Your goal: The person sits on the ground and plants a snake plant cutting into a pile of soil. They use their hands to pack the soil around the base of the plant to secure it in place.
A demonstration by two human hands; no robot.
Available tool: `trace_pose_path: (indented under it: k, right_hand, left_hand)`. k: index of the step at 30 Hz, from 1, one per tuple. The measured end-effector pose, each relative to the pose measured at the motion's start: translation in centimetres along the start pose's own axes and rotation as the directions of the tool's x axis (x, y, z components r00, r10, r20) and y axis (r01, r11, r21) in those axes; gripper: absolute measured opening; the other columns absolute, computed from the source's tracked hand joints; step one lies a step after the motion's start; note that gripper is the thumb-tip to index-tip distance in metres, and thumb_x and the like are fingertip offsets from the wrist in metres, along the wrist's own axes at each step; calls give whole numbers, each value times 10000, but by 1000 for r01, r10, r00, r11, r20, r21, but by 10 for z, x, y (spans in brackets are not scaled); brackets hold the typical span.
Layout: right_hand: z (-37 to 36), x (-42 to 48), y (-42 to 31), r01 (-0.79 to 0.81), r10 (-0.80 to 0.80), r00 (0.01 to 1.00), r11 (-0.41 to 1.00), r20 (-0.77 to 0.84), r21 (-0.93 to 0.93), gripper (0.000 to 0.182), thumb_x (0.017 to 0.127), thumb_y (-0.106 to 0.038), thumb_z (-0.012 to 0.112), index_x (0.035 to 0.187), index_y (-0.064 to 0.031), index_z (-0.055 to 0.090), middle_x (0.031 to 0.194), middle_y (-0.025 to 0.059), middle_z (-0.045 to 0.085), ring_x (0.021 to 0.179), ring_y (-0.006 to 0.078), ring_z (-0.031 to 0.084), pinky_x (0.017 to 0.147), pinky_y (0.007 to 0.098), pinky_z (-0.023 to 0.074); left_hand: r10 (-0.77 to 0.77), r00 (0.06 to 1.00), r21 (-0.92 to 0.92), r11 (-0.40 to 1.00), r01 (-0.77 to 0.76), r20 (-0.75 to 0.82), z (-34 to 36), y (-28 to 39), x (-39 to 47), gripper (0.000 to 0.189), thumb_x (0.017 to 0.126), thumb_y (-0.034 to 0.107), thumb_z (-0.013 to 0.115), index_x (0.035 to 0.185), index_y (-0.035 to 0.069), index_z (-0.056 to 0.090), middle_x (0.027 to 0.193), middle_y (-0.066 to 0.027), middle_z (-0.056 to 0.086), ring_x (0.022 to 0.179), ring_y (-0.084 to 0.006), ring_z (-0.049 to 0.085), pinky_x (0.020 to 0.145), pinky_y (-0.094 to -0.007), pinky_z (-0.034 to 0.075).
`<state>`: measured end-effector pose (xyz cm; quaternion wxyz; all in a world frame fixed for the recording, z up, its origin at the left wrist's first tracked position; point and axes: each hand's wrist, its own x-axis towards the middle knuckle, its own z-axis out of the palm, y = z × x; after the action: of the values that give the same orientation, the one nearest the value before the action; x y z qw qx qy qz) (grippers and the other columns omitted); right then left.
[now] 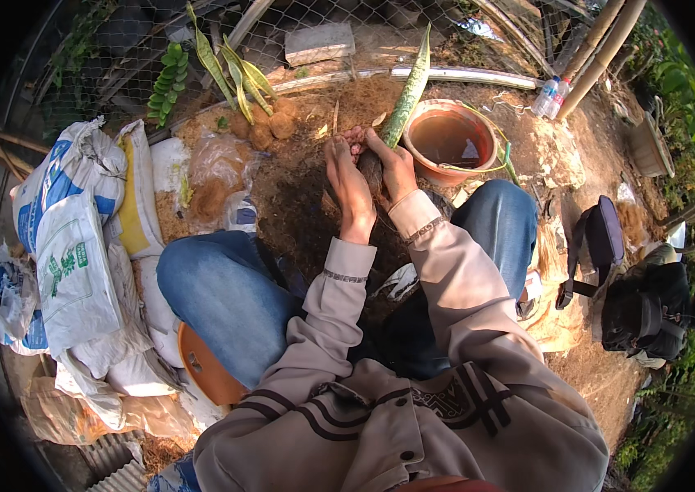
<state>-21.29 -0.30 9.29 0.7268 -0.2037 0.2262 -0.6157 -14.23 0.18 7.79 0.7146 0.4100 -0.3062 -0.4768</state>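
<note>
A single upright snake plant leaf (pixel 410 92) rises from a dark, fibrous root clump (pixel 371 167) between my hands. My right hand (pixel 395 165) wraps the right side of the clump at the leaf's base. Cupped along the opposite side, my left hand (pixel 349 178) has its fingers pointing away from me. Pinkish lumps (pixel 355 136) show between the fingertips; I cannot tell what they are. Just right of the leaf stands a terracotta-coloured bucket (pixel 416 161) of brownish water. Dark, loose soil (pixel 289 200) lies below my hands.
Several fibre-wrapped root balls (pixel 283 125) with snake plant leaves (pixel 240 83) stand at upper left, before wire mesh (pixel 261 37). Stacked sacks (pixel 77 258) line the left. Plastic bottles (pixel 548 98) stand near bamboo poles (pixel 600 55). Bags (pixel 646 307) lie at right.
</note>
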Motion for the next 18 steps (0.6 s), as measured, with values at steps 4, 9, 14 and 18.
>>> trace_pose_path:
  k: [4,9,14,18]
  right_hand:
    - [-2,3,2,-16,7,996,995,-83,-103,248,939,-184,677,1025,49,671,923,101,690,772,149,664,671,270,535]
    - [1,5,9,-41,-58,966,928,-250,-370,287,901,-255,735,948,27,713,880,77,698,747,104,633,641,253,499]
    - [6,0,1,-46,20,998,904,-67,-424,398,1004,-370,578,996,21,650,886,64,661,792,122,625,724,255,504]
    - [9,1,0,-35,19,997,975,-75,-218,404,1010,-393,555,909,-4,605,830,80,642,741,161,632,697,272,515]
  left_hand:
    - [334,942,323,887,-328,40,7,5,-4,332,1060,251,388,1195,-5,550,1155,-105,585,1025,-183,565,946,-321,428]
    - [285,949,419,851,-315,134,2,7,-9,349,1063,260,377,1224,-14,523,1146,-114,582,1060,-193,554,939,-333,437]
    - [-190,981,-243,951,190,22,-8,2,2,357,1069,312,348,1154,32,552,1049,-80,600,970,-177,592,859,-337,491]
    - [-257,966,-389,887,250,34,-2,5,0,346,1071,323,365,1086,34,556,1047,-89,618,978,-190,606,902,-345,496]
